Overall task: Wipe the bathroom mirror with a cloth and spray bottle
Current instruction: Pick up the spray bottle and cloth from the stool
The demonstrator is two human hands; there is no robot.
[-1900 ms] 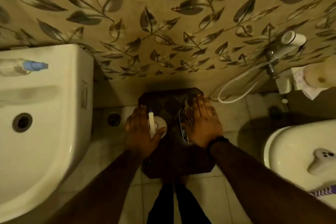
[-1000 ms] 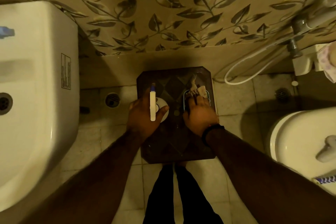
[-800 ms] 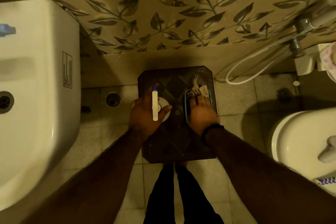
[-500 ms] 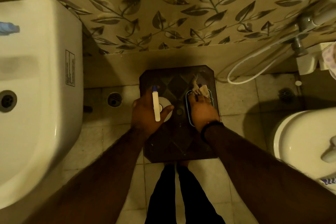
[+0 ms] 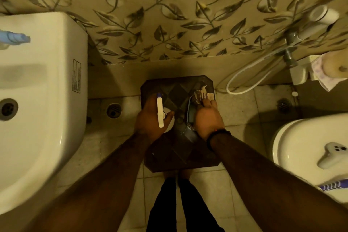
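Observation:
A dark wooden stool (image 5: pixel 178 156) stands on the tiled floor below me, against the leaf-patterned wall. My left hand (image 5: pixel 150 118) is wrapped around a white spray bottle (image 5: pixel 160 112) with a blue nozzle tip, seen from above over the stool's left side. My right hand (image 5: pixel 208 118) pinches a crumpled striped cloth (image 5: pixel 200 95) at the stool's far right. Under that hand lies a flat blue-rimmed object (image 5: pixel 190 114); I cannot tell what it is. No mirror on the wall is in view.
A white washbasin (image 5: pixel 37 118) fills the left side, with a blue-capped bottle (image 5: pixel 14 37) on its ledge. A white toilet (image 5: pixel 310 149) sits at the right. A hand-shower hose (image 5: pixel 248 77) hangs from a wall tap, beside a toilet roll (image 5: pixel 335 67). Floor drains (image 5: pixel 113 110) lie between basin and stool.
My right hand went from lying flat on the stool to closing its fingers on the cloth and lifting it a little. The left hand kept its hold on the spray bottle.

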